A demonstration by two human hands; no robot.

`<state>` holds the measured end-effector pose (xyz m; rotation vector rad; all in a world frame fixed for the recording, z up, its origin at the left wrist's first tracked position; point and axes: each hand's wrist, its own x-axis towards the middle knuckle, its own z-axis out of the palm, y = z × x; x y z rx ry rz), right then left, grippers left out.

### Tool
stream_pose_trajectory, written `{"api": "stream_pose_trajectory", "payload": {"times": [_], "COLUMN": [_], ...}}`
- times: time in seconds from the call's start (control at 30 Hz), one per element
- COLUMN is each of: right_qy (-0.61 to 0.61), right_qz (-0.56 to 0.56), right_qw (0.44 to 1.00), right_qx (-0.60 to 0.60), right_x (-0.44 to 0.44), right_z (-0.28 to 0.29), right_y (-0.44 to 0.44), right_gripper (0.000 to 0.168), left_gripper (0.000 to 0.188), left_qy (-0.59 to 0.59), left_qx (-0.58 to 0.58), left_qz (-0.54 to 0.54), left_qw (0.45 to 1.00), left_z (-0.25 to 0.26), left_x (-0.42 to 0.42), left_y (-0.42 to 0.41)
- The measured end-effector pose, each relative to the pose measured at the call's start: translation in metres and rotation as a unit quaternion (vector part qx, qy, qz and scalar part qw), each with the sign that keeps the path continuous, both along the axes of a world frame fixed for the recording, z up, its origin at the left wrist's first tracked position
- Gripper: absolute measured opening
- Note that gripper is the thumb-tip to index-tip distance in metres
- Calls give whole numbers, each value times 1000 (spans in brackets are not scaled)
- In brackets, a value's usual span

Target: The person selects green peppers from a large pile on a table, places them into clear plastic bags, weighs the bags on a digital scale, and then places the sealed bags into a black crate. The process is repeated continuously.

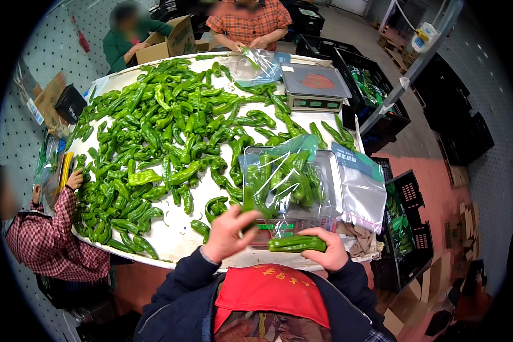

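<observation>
My left hand (230,233) is at the table's near edge, its fingers around a green pepper (249,209) that is blurred. To its right, my right hand (329,249) holds another green pepper (297,244) lying sideways, in front of the scale's lit display (278,226). Just beyond both hands, a clear plastic bag of green peppers (288,179) rests on the metal pan of the near scale (335,171). A stack of flat printed plastic bags (361,192) lies right of that scale. Loose green peppers (171,128) are heaped over the left and middle of the white table (179,248).
A second scale (315,81) and a phone (348,117) are at the far right. One co-worker (248,21) handles a bag, another (128,38) is by a cardboard box (166,45), and a third (60,231) reaches in from the left. Black crates (404,252) stand right of the table.
</observation>
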<state>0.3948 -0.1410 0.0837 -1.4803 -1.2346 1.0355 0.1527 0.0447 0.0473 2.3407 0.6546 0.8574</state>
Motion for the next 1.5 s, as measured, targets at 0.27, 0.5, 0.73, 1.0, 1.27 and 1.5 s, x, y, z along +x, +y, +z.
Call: {"api": "stream_pose_trajectory", "payload": {"times": [0.27, 0.5, 0.73, 1.0, 1.27, 1.5], "right_qy": [266, 398, 436, 214, -276, -286], "right_qz": [-197, -271, -256, -249, -319, -339], "right_qw": [938, 875, 862, 930, 899, 889], "right_qx": [-104, -48, 42, 165, 117, 113], "right_x": [37, 25, 11, 28, 55, 42], "right_z": [-77, -89, -79, -107, -131, -106], "right_y": [-77, -46, 1, 100, 72, -29], "right_gripper": [39, 48, 54, 60, 49, 27], "left_gripper": [76, 58, 40, 46, 68, 65], "left_qy": [135, 138, -42, -42, -29, -159], "left_qx": [89, 229, 116, 137, 156, -40], "left_qz": [132, -57, -35, -67, -76, 133], "left_qw": [978, 962, 992, 987, 984, 977], "left_z": [-34, -8, 1, -10, -12, -42], "left_x": [6, 102, 124, 123, 100, 28], "left_y": [17, -33, -19, -35, -47, 2]}}
